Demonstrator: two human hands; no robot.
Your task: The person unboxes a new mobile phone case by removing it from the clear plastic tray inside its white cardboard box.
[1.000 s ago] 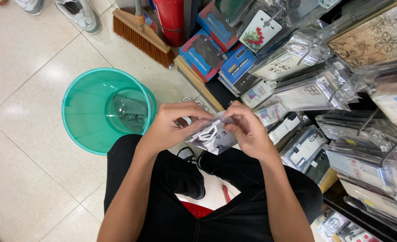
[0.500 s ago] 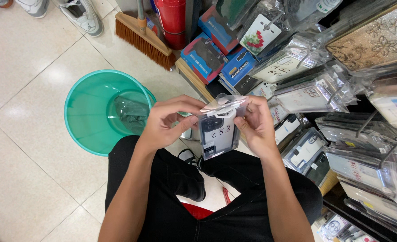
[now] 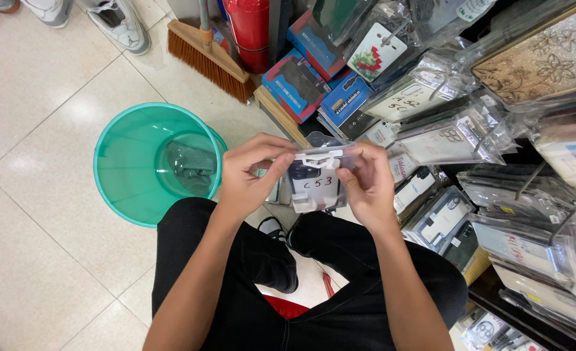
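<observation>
Both hands, left grip and right grip, are pinching the top corners of a clear packet between them, its long axis hanging downward over the knees, with a green bucket left on the tiled floor and racks of packets right.

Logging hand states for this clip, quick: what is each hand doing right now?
Left hand: closed on the clear packet, pinching its top edge.
Right hand: closed on the same packet's right side.
</observation>
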